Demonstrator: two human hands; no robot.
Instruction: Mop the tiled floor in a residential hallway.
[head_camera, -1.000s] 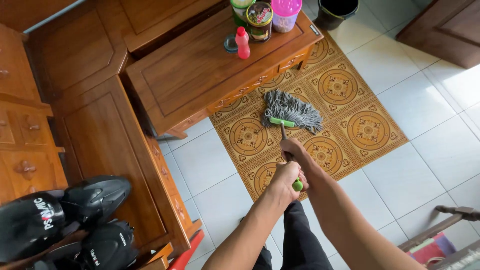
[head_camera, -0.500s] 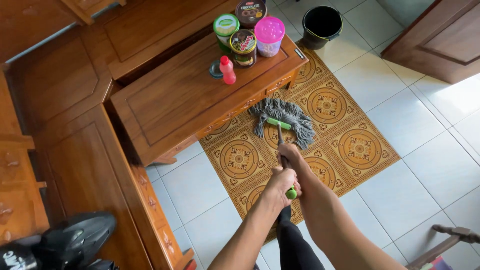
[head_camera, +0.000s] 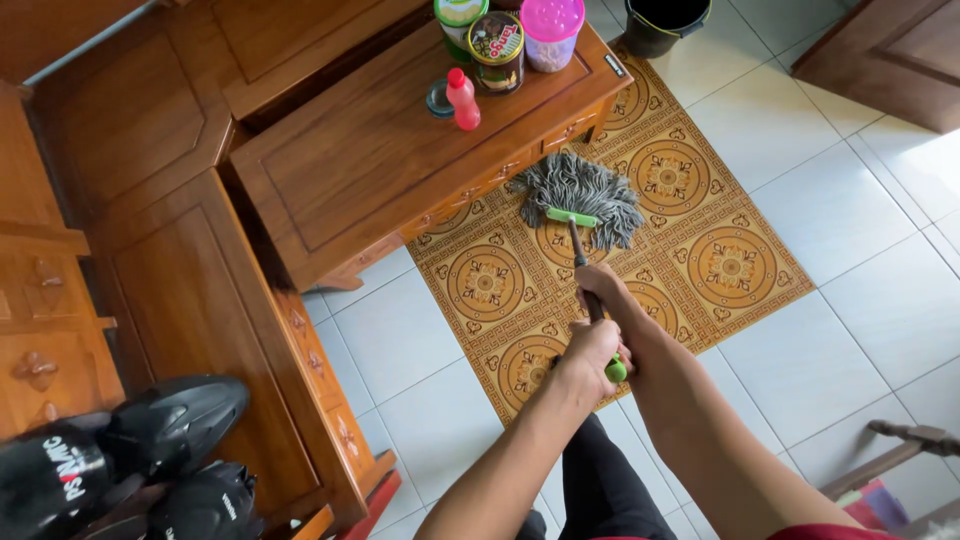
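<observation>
Both hands on the mop handle (head_camera: 583, 262), I've got them stacked. Left hand (head_camera: 592, 350) wrapped tight round the green end of the stick, right hand (head_camera: 600, 288) closed on it just above, toward 12 o'clock. Handle runs up from my grip to the mop head (head_camera: 580, 185) — grey strings, green bar across — lying flat on the patterned mat (head_camera: 700, 250), approx centre frame. Strings fan out toward 12, tips right by the front edge of the wooden table (head_camera: 380, 150), looks like touching, can't tell for sure. On the table at 12 o'clock: small red bottle (head_camera: 462, 100), jars w/ lids (head_camera: 497, 50) bunched at the far edge. Black bucket (head_camera: 665, 22) at 1 o'clock on the white tiles, off the mat. Wooden bench (head_camera: 190, 270) along 9 o'clock, black helmets (head_camera: 120, 450) at 8. Wooden door (head_camera: 890, 55) at 2 o'clock.
</observation>
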